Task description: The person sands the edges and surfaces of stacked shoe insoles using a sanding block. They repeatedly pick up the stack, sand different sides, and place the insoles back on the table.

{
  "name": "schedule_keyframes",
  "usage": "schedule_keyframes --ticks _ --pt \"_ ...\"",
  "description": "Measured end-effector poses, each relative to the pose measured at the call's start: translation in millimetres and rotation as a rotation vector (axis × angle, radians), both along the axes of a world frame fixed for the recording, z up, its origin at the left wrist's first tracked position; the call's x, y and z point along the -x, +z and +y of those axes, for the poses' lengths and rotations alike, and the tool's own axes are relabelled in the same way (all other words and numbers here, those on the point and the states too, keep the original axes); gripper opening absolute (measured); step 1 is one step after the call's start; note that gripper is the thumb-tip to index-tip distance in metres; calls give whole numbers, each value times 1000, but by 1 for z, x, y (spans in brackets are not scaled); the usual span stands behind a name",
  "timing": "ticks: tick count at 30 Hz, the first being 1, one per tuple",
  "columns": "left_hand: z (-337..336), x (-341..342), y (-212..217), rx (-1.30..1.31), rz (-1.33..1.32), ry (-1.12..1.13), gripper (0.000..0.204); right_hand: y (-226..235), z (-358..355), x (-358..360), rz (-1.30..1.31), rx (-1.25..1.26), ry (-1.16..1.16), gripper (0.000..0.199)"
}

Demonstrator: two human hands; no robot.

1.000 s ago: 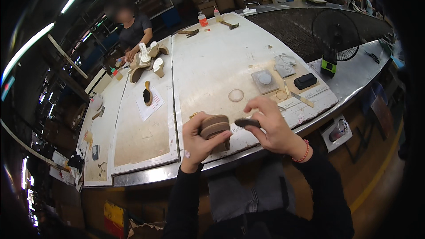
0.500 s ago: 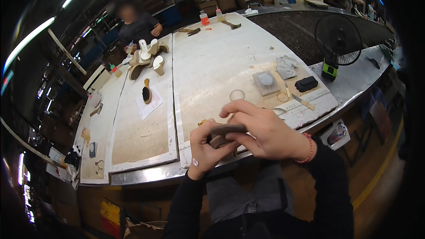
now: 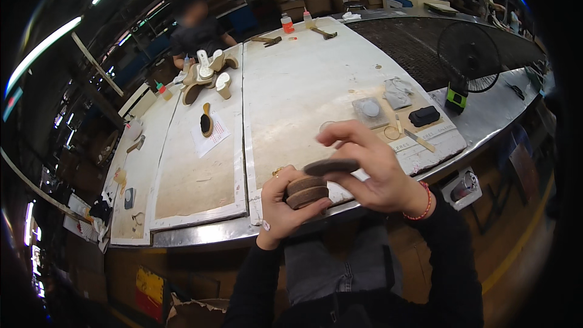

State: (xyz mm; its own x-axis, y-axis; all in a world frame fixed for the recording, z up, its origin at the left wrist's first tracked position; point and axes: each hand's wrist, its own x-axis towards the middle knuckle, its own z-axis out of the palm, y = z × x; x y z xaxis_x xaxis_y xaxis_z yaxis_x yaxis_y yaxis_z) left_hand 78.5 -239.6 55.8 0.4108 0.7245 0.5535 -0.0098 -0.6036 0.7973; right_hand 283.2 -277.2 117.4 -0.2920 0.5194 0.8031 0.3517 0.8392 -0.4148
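Above the near edge of the white worktable [image 3: 291,109], my left hand [image 3: 278,211] is closed around brown rounded pieces [image 3: 307,195] with a groove or gap between their layers; they resemble shoe sole parts. A dark, flat, oval piece [image 3: 333,167] is pinched between the thumb and fingers of my right hand [image 3: 381,173]. It sits just above the brown pieces, tilted slightly; whether it touches them I cannot tell. The forefinger of my right hand is raised off it. On the board to the right lie a knife [image 3: 419,141] and a black oblong object [image 3: 424,116].
A fan [image 3: 467,54] and a square plate with a round white top [image 3: 368,109] stand to the right. Light-coloured shoes [image 3: 206,73], a brush [image 3: 207,123] and a paper sheet [image 3: 215,140] lie left. Hammers [image 3: 323,33] and bottles [image 3: 287,24] are at the back. Another person [image 3: 197,36] sits across.
My right hand has moved slightly right and up, lifting the dark oval piece away from the brown pieces. More of the brown pieces in my left hand now shows. The view has shifted a little.
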Motion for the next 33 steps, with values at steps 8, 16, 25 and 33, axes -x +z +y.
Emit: schedule_keyframes --ticks 8,16,25,33 --pt "-11 -13 13 -43 19 19 32 0 5 0 -246 -111 -85 20" --pt "-4 -4 -5 -1 -132 96 32 -30 1 -5 -48 34 -111 17" --pt "0 27 -14 110 -396 47 40 -16 18 50 189 -104 2 18" --pt "-1 31 -23 149 -428 57 41 -81 16 80 403 -33 -155 18"
